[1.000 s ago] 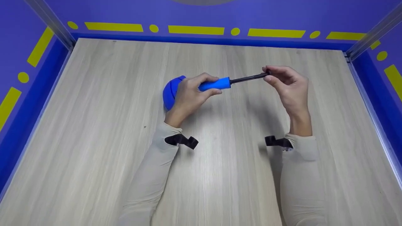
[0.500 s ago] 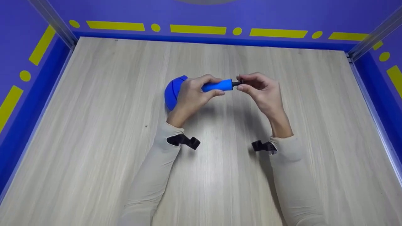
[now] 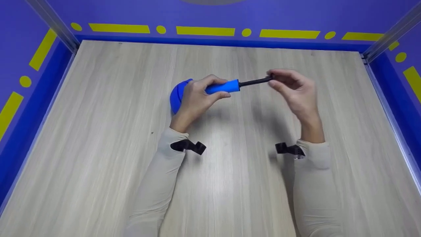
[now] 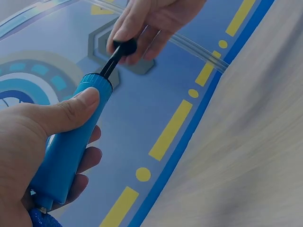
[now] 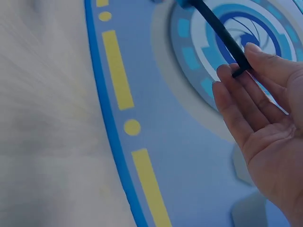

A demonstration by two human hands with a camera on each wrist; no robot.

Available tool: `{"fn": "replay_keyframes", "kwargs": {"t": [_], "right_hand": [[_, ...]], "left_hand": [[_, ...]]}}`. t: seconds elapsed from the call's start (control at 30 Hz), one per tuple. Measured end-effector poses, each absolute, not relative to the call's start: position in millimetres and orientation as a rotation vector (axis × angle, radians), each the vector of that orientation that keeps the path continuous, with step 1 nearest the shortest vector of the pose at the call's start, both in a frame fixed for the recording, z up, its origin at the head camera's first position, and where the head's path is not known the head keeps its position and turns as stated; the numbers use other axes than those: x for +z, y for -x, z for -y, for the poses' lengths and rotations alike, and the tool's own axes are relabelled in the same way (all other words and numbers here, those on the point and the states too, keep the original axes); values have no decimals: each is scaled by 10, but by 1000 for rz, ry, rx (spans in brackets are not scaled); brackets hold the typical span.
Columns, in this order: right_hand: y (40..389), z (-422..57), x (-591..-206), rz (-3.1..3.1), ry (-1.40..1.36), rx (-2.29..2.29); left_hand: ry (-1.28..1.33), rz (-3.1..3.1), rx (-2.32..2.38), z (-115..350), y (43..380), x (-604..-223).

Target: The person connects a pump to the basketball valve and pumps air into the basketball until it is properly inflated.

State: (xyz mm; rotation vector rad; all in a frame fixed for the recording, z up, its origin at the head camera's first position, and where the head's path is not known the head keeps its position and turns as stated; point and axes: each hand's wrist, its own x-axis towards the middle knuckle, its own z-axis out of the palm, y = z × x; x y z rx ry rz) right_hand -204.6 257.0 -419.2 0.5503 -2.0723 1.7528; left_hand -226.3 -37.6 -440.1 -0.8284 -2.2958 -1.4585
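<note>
My left hand (image 3: 197, 97) grips the blue barrel of a small hand pump (image 3: 230, 86), thumb along its side. From the barrel's right end a black plunger rod (image 3: 255, 81) sticks well out. Thumb and fingertips of my right hand (image 3: 299, 93) pinch the small black handle (image 4: 125, 47) at the rod's tip. A blue ball (image 3: 176, 98) with dark seams sits at the pump's other end, mostly behind the left hand. Part of this ball also shows under the pump in the left wrist view, where the nozzle end is largely hidden.
The hands work over a wood-grain table (image 3: 98, 131). Purple-blue panels (image 3: 210, 16) with yellow dashes and dots enclose its back and sides, with metal posts at the corners. Black camera mounts (image 3: 199, 148) stick out from both wrists.
The right hand pushed the plunger in toward the barrel by half a second ago, then drew it out to the right again. The left hand, pump barrel and ball stay nearly in place.
</note>
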Motion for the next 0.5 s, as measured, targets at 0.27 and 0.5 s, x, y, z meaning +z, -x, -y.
{"fn": "replay_keyframes", "kwargs": {"t": [0.27, 0.5], "right_hand": [[2017, -2715, -4114, 1895, -409, 1875], [2021, -2457, -4154, 1943, -485, 1879]], "left_hand": [[848, 2287, -1548, 400, 2268, -4385], [805, 2249, -1577, 402, 2246, -4389]]}}
